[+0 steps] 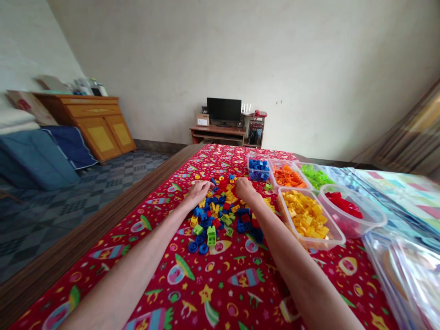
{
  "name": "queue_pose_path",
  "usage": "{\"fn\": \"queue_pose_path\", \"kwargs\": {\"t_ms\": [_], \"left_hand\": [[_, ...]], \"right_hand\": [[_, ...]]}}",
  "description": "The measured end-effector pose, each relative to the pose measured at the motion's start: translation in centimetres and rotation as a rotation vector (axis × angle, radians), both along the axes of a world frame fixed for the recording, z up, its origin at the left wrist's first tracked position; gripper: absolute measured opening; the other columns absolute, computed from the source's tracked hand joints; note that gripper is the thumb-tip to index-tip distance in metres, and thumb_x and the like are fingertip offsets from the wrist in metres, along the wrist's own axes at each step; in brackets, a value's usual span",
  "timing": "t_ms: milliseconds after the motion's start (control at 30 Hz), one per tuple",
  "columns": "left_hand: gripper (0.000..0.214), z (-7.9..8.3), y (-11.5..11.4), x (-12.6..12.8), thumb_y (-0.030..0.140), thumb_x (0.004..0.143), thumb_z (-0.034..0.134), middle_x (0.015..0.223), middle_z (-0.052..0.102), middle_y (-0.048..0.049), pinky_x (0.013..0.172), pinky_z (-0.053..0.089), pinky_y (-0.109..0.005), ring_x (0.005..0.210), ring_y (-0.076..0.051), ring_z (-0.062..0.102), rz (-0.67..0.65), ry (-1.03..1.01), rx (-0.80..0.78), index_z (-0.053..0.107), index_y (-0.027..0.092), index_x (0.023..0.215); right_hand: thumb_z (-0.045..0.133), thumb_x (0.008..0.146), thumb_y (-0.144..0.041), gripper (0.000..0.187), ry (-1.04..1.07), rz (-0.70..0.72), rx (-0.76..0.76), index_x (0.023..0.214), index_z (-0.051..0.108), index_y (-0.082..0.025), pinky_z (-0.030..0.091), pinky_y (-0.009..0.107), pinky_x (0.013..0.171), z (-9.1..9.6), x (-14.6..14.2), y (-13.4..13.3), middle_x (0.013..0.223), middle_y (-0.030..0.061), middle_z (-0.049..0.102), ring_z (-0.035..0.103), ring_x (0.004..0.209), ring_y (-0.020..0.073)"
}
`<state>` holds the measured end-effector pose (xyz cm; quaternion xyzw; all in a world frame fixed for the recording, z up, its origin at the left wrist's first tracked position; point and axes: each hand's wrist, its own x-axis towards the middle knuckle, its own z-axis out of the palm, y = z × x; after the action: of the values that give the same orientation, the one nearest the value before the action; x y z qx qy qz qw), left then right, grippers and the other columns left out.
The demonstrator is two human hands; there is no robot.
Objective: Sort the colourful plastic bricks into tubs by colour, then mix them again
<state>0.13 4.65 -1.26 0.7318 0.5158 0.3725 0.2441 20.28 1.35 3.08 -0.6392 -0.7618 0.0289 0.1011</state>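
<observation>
A heap of mixed toy building bricks (216, 208) in blue, yellow, red and green lies on the red patterned cloth. At its far left side my left hand (199, 191) has its fingers drawn together, with a blue brick (213, 181) right by the fingertips; whether it is held cannot be told. My right hand (244, 189) is curled closed over the heap's far right side, and its fingers hide whatever is in them. Nearest to me in the heap are a light green brick (211, 236) and a blue wheel-like piece (203, 249).
On the right stand clear plastic containers of blue bricks (258, 169), orange bricks (288, 176), lime green bricks (314, 176), yellow bricks (305, 214) and red bricks (343, 205). Clear plastic bags (405, 275) lie at the near right. A monitor (224, 110) stands on a desk beyond.
</observation>
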Motion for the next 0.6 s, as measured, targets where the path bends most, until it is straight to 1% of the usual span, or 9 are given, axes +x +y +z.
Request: {"fn": "queue_pose_path", "kwargs": {"t_ms": [100, 200, 300, 367, 500, 600], "left_hand": [[0.041, 0.0, 0.0, 0.0, 0.045, 0.082, 0.040, 0.081, 0.073, -0.0054, 0.073, 0.053, -0.028, 0.076, -0.020, 0.068, 0.005, 0.027, 0.006, 0.070, 0.016, 0.082], [0.041, 0.1, 0.0, 0.0, 0.045, 0.083, 0.042, 0.081, 0.073, -0.0042, 0.071, 0.052, -0.027, 0.077, -0.019, 0.068, 0.014, 0.051, 0.011, 0.071, 0.017, 0.083], [0.041, 0.1, -0.1, -0.1, 0.045, 0.084, 0.042, 0.081, 0.073, -0.0036, 0.071, 0.051, -0.026, 0.077, -0.019, 0.068, 0.018, 0.074, 0.015, 0.072, 0.017, 0.084], [0.041, 0.1, -0.1, -0.1, 0.042, 0.085, 0.040, 0.083, 0.074, -0.0040, 0.071, 0.051, -0.026, 0.078, -0.019, 0.068, 0.021, 0.103, 0.020, 0.072, 0.016, 0.086], [0.042, 0.2, -0.2, -0.2, 0.037, 0.086, 0.036, 0.085, 0.074, -0.0053, 0.073, 0.051, -0.027, 0.080, -0.019, 0.068, 0.022, 0.164, 0.034, 0.072, 0.015, 0.089], [0.043, 0.4, -0.4, -0.2, 0.038, 0.087, 0.036, 0.086, 0.074, -0.0055, 0.074, 0.051, -0.028, 0.079, -0.020, 0.068, 0.018, 0.186, 0.047, 0.072, 0.015, 0.090]], "right_hand": [[0.036, 0.085, -0.001, 0.040, -0.005, 0.016, 0.004, 0.117, 0.061, -0.008, 0.041, 0.025, 0.090, -0.1, 0.5, -0.2, 0.117, 0.0166, 0.062, 0.056, 0.111, 0.0204], [0.040, 0.086, -0.004, 0.037, 0.017, -0.006, 0.025, 0.117, 0.059, -0.007, 0.041, 0.026, 0.092, -0.6, 1.0, 0.0, 0.117, 0.0163, 0.062, 0.055, 0.112, 0.0209], [0.045, 0.085, -0.009, 0.033, 0.068, -0.025, 0.105, 0.114, 0.061, -0.008, 0.042, 0.029, 0.091, -1.4, 1.1, 0.7, 0.115, 0.0166, 0.063, 0.055, 0.110, 0.0228], [0.047, 0.083, -0.009, 0.032, 0.094, -0.010, 0.147, 0.111, 0.062, -0.008, 0.043, 0.030, 0.091, -1.9, 0.8, 1.2, 0.112, 0.0164, 0.064, 0.056, 0.108, 0.0226], [0.044, 0.085, -0.007, 0.031, 0.084, 0.020, 0.123, 0.110, 0.062, -0.010, 0.043, 0.029, 0.088, -2.4, -0.1, 1.7, 0.107, 0.0151, 0.065, 0.058, 0.103, 0.0216], [0.047, 0.086, -0.010, 0.030, 0.075, 0.043, 0.115, 0.113, 0.061, -0.011, 0.042, 0.031, 0.091, -2.3, -0.5, 1.6, 0.111, 0.0156, 0.064, 0.055, 0.107, 0.0230]]}}
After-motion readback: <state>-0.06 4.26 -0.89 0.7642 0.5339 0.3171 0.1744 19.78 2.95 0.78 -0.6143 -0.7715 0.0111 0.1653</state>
